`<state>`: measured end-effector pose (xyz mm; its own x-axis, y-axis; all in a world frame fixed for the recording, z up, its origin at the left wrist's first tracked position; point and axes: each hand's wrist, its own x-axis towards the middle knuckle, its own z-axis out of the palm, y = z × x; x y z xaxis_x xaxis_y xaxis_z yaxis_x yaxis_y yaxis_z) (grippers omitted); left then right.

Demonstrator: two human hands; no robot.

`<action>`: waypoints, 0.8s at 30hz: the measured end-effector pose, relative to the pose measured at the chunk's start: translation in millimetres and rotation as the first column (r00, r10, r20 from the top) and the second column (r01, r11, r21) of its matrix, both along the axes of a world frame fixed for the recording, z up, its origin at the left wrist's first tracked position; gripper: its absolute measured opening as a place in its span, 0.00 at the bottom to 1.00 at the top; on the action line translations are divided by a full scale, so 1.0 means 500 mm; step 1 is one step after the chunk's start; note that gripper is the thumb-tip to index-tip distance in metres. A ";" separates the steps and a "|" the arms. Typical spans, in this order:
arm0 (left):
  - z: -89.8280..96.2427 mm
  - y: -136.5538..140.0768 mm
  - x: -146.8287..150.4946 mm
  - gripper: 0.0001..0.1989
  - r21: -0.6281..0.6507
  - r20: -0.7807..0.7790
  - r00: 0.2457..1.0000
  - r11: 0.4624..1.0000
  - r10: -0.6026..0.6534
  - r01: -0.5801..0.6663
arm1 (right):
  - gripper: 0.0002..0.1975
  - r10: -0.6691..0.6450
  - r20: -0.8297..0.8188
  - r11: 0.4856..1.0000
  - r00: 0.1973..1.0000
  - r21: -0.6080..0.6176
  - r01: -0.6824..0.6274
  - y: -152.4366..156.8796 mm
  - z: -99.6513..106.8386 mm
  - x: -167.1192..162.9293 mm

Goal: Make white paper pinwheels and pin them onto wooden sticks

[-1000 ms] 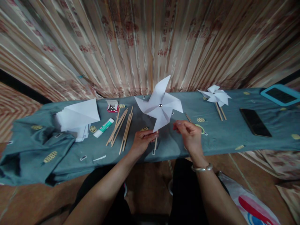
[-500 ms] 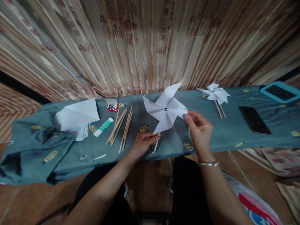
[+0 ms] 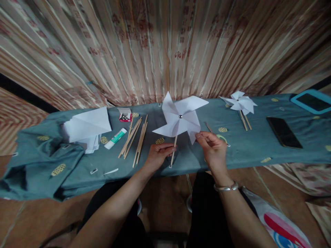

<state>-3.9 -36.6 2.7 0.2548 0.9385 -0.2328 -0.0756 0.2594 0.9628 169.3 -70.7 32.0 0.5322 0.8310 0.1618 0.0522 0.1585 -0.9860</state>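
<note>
A white paper pinwheel [image 3: 190,120] with a shiny silver pin at its centre stands over the middle of the table. Its wooden stick [image 3: 174,155] is pinched between the thumb and fingers of my left hand [image 3: 159,156]. At the lower right blade, my right hand [image 3: 213,148] has its thumb and forefinger closed on the paper edge. Partly hidden behind that hand lie scissors [image 3: 222,139] with a pale green handle. Loose wooden sticks [image 3: 141,143] lie left of my left hand.
Left are a glue stick [image 3: 115,138], an open red box of pins [image 3: 125,117] and white paper sheets [image 3: 89,122]. Right are finished-looking pinwheels [image 3: 241,102], a phone [image 3: 283,132] and a blue-framed tablet [image 3: 311,101]. A curtain [image 3: 155,51] hangs behind the cloth-covered table.
The pinwheel's blades have turned clockwise, and my right hand has moved down and left with a blade edge. The scissors have come into view. My left hand keeps hold of the stick.
</note>
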 end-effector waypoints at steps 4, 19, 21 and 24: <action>0.003 0.000 0.002 0.11 0.001 0.013 1.000 1.000 0.012 -0.012 | 0.10 0.045 -0.038 0.998 0.998 -0.048 -0.047 -0.004 0.002 -0.015; 0.004 -0.004 0.005 0.13 -0.010 0.035 0.999 1.000 -0.006 0.006 | 0.13 0.229 -0.173 0.969 0.958 -0.050 -0.241 -0.008 -0.015 -0.050; -0.002 -0.005 0.006 0.14 -0.005 0.030 0.999 1.000 -0.015 0.016 | 0.13 0.279 -0.104 0.956 0.955 -0.065 -0.286 -0.010 -0.016 -0.054; -0.006 -0.005 0.006 0.14 -0.026 0.044 0.999 1.000 0.009 -0.008 | 0.14 0.349 0.059 0.933 0.935 -0.116 -0.341 -0.016 -0.012 -0.053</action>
<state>-1.0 -39.2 -0.5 0.2573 0.9346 -0.2455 -0.1202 0.2830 0.9516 142.8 -78.8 26.2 0.1991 0.9753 0.0955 0.0889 0.0791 -0.9929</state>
